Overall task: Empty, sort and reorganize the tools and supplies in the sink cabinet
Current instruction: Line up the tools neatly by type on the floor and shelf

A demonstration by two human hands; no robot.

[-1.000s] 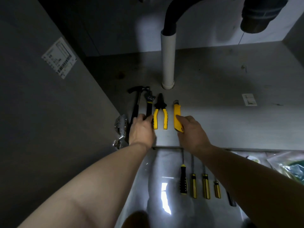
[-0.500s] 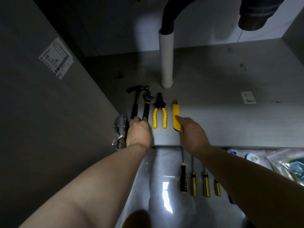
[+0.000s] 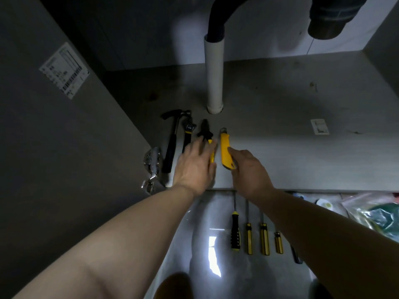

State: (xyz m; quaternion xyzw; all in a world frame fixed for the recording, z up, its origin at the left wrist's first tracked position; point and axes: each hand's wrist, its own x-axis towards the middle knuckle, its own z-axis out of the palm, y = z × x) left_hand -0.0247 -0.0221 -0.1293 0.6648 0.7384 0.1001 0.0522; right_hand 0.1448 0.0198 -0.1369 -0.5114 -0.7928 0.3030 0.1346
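Nearest you, four screwdrivers (image 3: 235, 234) lie in a row on the floor outside the cabinet. Your left hand (image 3: 194, 165) rests on the pliers (image 3: 205, 131), fingers straight over the yellow handles. Your right hand (image 3: 250, 171) touches the near end of the yellow utility knife (image 3: 224, 147); I cannot tell whether it pinches it. A wrench (image 3: 189, 130) and a hammer (image 3: 172, 139) lie left of the pliers, and the white pipe (image 3: 214, 74) stands beyond.

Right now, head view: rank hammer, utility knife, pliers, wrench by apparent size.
1. hammer: clearly the longest.
2. utility knife.
Unranked: wrench and pliers. The left hand covers their handles, so their full length is hidden.
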